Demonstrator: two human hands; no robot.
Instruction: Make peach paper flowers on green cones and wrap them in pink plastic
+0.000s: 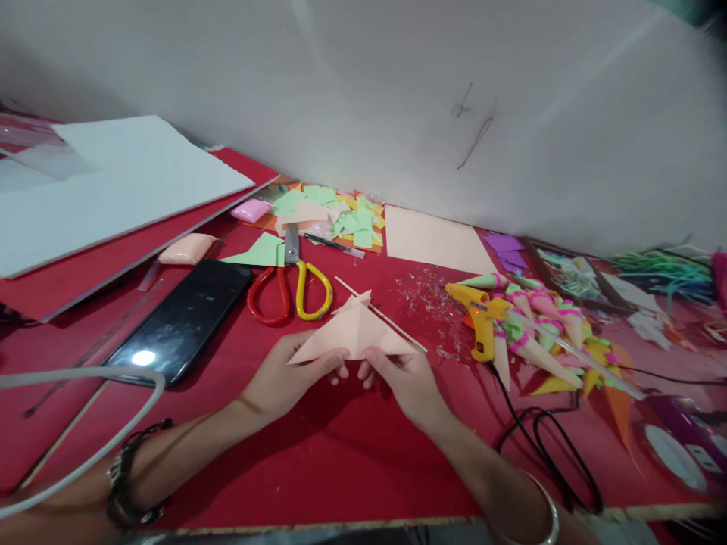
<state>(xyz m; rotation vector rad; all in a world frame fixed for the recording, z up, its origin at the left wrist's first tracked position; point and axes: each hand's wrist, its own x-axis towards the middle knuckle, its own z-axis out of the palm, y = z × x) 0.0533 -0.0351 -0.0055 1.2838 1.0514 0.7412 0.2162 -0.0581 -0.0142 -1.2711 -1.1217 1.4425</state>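
Note:
A folded peach paper (355,333) with a crease down its middle is held up between my two hands, just above the red table (341,469). My left hand (304,367) pinches its lower edge left of the centre, thumb on top. On the other side of the crease, my right hand (400,375) grips the same edge with thumb and curled fingers. Behind the paper lies a thin pale stick (400,331), slanting down to the right. Scissors (292,280) with one red and one yellow handle rest just beyond my left hand.
At left are a black phone (185,318), a white cable (85,372) and a large white board (125,182). Cut paper pieces (323,208) and a peach sheet (435,238) lie along the wall. A yellow glue gun (482,322) with a black cord sits beside several paper cones (539,356) at right.

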